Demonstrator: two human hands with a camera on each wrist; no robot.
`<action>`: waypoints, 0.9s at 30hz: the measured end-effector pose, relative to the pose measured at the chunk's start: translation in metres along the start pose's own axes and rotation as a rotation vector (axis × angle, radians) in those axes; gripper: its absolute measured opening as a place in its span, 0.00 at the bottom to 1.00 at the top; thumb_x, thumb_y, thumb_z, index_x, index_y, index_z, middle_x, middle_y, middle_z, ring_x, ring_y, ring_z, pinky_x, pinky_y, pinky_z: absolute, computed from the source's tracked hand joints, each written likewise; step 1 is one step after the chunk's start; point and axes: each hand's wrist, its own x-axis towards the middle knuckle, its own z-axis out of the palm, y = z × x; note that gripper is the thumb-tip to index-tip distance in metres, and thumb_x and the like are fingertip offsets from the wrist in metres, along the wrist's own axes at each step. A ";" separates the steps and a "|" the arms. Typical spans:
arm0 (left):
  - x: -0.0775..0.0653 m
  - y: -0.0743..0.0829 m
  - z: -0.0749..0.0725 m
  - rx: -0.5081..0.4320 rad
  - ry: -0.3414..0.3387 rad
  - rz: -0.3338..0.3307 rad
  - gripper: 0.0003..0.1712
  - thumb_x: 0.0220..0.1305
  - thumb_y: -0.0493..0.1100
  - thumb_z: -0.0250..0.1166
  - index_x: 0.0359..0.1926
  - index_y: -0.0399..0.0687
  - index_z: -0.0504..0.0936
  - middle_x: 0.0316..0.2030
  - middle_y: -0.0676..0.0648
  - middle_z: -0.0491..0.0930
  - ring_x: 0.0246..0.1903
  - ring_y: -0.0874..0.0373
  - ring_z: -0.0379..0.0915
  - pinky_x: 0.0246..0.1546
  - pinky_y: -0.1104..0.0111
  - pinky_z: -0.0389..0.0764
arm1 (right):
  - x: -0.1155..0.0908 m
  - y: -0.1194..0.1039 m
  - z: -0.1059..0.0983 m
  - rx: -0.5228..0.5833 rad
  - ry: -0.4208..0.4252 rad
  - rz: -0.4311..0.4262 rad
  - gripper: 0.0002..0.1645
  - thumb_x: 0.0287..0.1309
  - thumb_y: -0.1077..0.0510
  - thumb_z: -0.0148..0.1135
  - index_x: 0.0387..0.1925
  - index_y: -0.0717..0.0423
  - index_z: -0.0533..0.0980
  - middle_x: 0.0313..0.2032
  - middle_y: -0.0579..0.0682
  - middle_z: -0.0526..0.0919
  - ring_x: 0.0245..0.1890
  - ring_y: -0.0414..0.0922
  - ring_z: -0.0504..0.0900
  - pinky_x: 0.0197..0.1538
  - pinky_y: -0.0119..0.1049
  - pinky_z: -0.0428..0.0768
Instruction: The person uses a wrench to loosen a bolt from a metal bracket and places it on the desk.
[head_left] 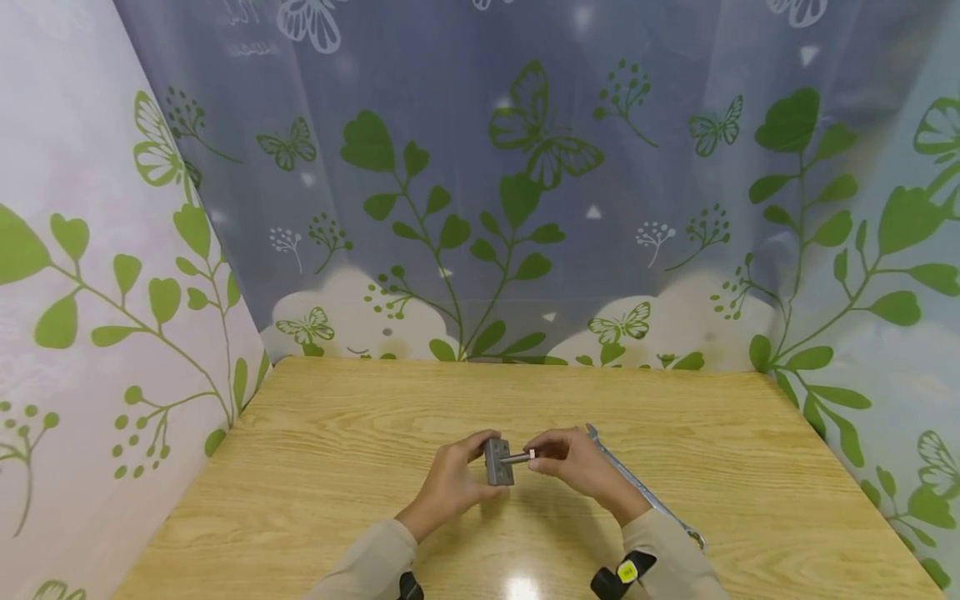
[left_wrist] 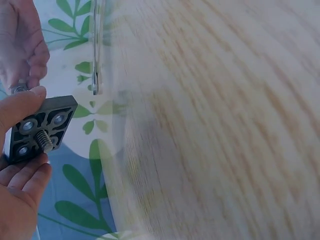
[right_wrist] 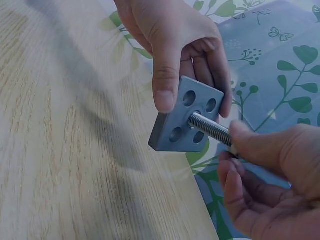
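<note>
My left hand [head_left: 453,482] holds a small grey square plate [right_wrist: 169,119] by its edges, thumb on one side and fingers on the other. In the right wrist view its smooth face shows several round holes. A threaded bolt [right_wrist: 212,128] passes through the plate's centre. In the left wrist view a short threaded tip [left_wrist: 45,142] sticks out of the ribbed back face. The fingers and thumb of my right hand [head_left: 581,465] pinch the bolt's outer end, which they partly hide. The plate is held up above the table, its face turned toward the right hand.
A long silver combination wrench [head_left: 619,465] lies on the wooden table [head_left: 360,417], just beyond and partly behind the right forearm. Printed curtains with leaves and butterflies [head_left: 540,137] stand along the table's back and sides.
</note>
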 end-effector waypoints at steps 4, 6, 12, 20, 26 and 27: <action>0.000 0.001 0.000 -0.055 -0.002 -0.016 0.40 0.42 0.34 0.79 0.59 0.37 0.74 0.53 0.38 0.79 0.53 0.45 0.77 0.55 0.59 0.79 | 0.000 0.001 -0.003 0.026 -0.002 -0.061 0.16 0.58 0.64 0.65 0.49 0.64 0.80 0.43 0.58 0.83 0.40 0.47 0.81 0.41 0.33 0.84; 0.001 0.002 -0.001 -0.085 -0.002 -0.026 0.40 0.42 0.34 0.79 0.59 0.38 0.74 0.53 0.38 0.79 0.53 0.45 0.77 0.55 0.57 0.79 | 0.000 0.000 -0.004 0.042 -0.003 -0.075 0.17 0.57 0.64 0.65 0.49 0.66 0.80 0.44 0.60 0.83 0.40 0.47 0.82 0.40 0.31 0.84; 0.001 0.003 -0.002 -0.142 -0.003 -0.043 0.39 0.42 0.33 0.78 0.59 0.40 0.74 0.52 0.36 0.79 0.53 0.43 0.77 0.55 0.53 0.78 | 0.000 0.000 -0.006 0.041 -0.001 -0.091 0.17 0.57 0.65 0.66 0.49 0.66 0.80 0.40 0.58 0.84 0.37 0.46 0.82 0.38 0.30 0.83; 0.000 -0.001 0.001 -0.212 0.010 -0.083 0.39 0.42 0.32 0.78 0.59 0.40 0.74 0.53 0.37 0.79 0.54 0.43 0.76 0.55 0.56 0.78 | -0.004 -0.003 -0.007 -0.005 -0.079 0.027 0.28 0.64 0.47 0.59 0.55 0.65 0.76 0.45 0.57 0.83 0.45 0.52 0.81 0.50 0.47 0.83; -0.001 0.023 -0.008 -0.281 0.018 -0.122 0.39 0.43 0.27 0.75 0.60 0.34 0.72 0.53 0.34 0.78 0.55 0.39 0.74 0.57 0.49 0.75 | -0.001 -0.009 -0.005 0.083 -0.035 0.102 0.35 0.71 0.39 0.45 0.41 0.69 0.80 0.31 0.54 0.83 0.34 0.52 0.83 0.42 0.46 0.85; -0.001 0.028 -0.009 -0.285 0.019 -0.126 0.39 0.43 0.26 0.75 0.59 0.33 0.72 0.53 0.33 0.77 0.55 0.39 0.74 0.57 0.49 0.74 | -0.001 -0.010 -0.005 0.079 -0.023 0.111 0.36 0.70 0.38 0.44 0.39 0.69 0.80 0.29 0.53 0.83 0.31 0.50 0.83 0.40 0.46 0.85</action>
